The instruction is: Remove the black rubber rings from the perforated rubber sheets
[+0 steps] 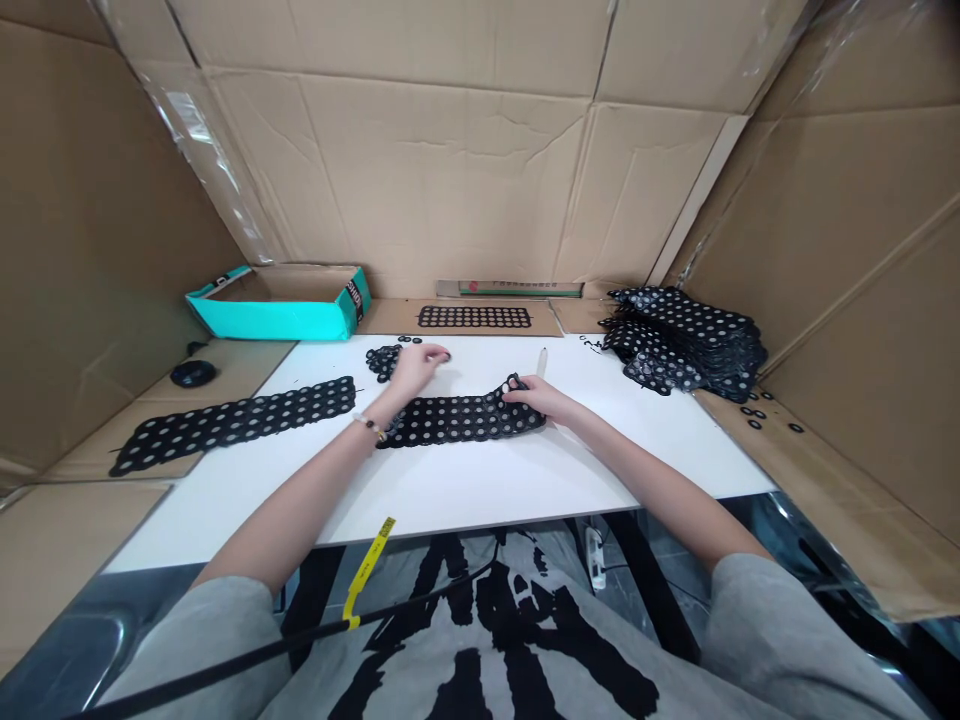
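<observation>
A black strip with rows of round holes [450, 420] lies across the white board before me. My right hand [541, 397] grips its right end, where the edge is lifted and curled under the thumb and fingers. My left hand [422, 368] hovers just above the strip's far edge, fingertips pinched together; anything between them is too small to make out. Beside the left wrist sits a small heap of black rings [382, 362], partly covered by that hand. Behind the right hand a pale pen-like stick [542, 360] points away from me.
Another perforated strip [240, 425] lies at left, and one more [474, 317] on cardboard at the back. A tall stack of such strips [686, 340] stands at right, with loose rings [754, 412] nearby. A turquoise box [274, 320] and black round object [193, 373] are at left. Cardboard walls [420, 180] enclose the board.
</observation>
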Demonstrator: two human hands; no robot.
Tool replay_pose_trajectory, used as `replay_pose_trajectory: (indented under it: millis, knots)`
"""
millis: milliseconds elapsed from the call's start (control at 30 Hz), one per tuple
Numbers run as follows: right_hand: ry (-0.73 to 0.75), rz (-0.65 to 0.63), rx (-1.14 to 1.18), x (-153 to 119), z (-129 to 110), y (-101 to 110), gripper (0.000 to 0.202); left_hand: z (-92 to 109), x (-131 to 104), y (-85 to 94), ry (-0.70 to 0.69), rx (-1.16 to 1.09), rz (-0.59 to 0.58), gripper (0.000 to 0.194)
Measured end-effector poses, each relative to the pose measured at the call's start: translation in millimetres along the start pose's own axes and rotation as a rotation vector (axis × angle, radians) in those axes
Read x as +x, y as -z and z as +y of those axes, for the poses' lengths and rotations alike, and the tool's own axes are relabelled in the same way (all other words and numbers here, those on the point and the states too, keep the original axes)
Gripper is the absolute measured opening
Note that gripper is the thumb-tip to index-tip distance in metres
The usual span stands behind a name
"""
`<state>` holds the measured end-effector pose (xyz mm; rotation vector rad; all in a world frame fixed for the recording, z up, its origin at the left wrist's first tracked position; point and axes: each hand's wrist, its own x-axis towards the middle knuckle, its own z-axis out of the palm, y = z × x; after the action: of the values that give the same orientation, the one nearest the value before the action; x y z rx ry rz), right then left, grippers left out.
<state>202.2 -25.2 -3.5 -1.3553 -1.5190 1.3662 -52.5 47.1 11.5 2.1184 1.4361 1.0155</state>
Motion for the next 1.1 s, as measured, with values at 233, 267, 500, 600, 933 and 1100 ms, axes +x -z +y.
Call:
replay_pose_trajectory:
  millis: [233,267,500,600,933,1100]
  knots:
    - [0.051,0.005,-0.049,2,2,7,0.022,-55,9,52.3,0.048,0.445,0.228,0.023]
    - [0.037,-0.011,-0.028,3,3,7,0.022,-53,7,50.8,0.020,0.477,0.254,0.025]
    - [-0.012,-0.017,0.149,1,2,3,0.020,25,-18,2.0,-0.300,0.187,-0.219,0.027]
    - [0.047,-0.083,0.170,-2,-1,1,0.023,52,-39,-20.2,-0.379,0.180,-0.259,0.030]
    - [0.138,-0.010,-0.057,6,12,0,0.038,37,-32,-32.3,-0.154,-0.144,-0.353,0.025]
    - [0.124,-0.021,-0.117,7,10,6,0.037,-7,1,12.4,0.061,-0.044,0.003,0.026]
